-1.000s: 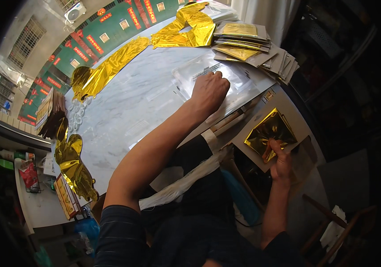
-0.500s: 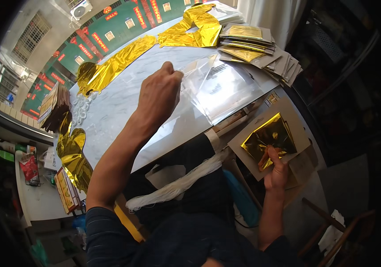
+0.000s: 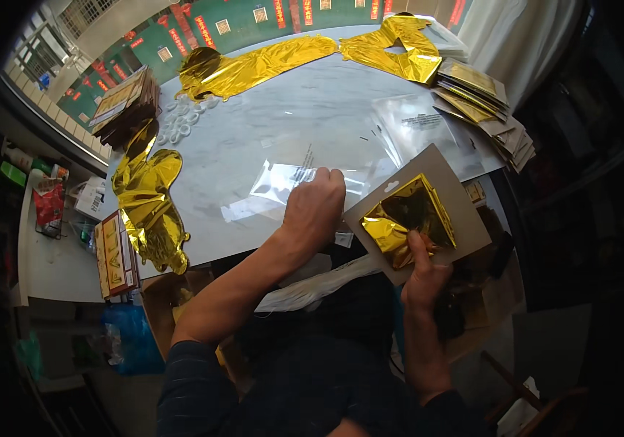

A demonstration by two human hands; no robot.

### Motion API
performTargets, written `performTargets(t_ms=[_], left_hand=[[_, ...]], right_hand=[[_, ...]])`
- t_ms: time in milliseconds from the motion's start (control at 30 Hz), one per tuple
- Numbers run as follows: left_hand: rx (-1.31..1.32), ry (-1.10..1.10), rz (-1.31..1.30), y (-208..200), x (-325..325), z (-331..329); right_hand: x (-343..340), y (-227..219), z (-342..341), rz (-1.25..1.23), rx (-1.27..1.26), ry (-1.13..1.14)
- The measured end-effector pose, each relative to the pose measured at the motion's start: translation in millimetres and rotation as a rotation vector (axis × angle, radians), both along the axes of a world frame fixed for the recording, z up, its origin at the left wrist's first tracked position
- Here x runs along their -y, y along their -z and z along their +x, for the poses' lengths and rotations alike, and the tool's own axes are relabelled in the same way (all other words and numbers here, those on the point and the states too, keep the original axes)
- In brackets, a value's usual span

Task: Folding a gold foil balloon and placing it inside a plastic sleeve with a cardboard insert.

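Observation:
My left hand (image 3: 316,204) is closed on the near right part of a clear plastic bag (image 3: 274,183), which lies out over the marbled table. In my right hand (image 3: 425,282) is a grey-brown card (image 3: 432,164) with a hanging hole at its upper edge. My thumb presses a folded piece of shiny gold foil (image 3: 423,211) flat against that card; the fingers behind are hidden. The card is tilted beside my left hand, over the table's near edge. More clear plastic bags (image 3: 425,127) lie on the table past the card.
Flat gold foil balloons (image 3: 268,64) lie along the table's far and left sides. White rings (image 3: 181,120) sit near a stack of printed cards (image 3: 128,102). Packed foil cards (image 3: 472,91) are piled at far right. White string (image 3: 319,282) hangs across my lap.
My left hand has come down toward me, the clear bag now showing in its grip. My right hand has brought the card and foil up and left, closer to it. The view has turned.

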State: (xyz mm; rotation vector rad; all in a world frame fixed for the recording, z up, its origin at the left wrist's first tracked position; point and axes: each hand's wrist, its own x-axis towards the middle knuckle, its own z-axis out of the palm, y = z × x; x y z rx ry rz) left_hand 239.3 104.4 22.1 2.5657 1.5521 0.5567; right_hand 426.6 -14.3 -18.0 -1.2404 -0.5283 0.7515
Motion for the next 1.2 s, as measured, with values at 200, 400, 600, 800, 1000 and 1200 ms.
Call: performTargets(t_ms=[200, 400, 600, 800, 1000, 1200], left_hand=[[0.045, 0.013, 0.056, 6, -7, 7], [0.184, 0.063, 0.125, 5, -7, 9], [0.154, 0.093, 0.259, 7, -4, 8], [0.113, 0.158, 0.258, 8, 9, 11], [0.084, 0.232, -0.080, -12, 18, 6], [0.065, 0.329, -0.366, -40, -2, 0]], right_hand=[[12, 20, -11, -0.057, -0.151, -0.125], [9, 7, -14, -0.190, -0.391, -0.295], [12, 4, -9, -0.226, -0.377, -0.293], [23, 5, 3, -0.267, -0.265, -0.301], [22, 1, 6, -0.249, -0.057, -0.244], [26, -6, -2, -0.174, -0.033, -0.188]])
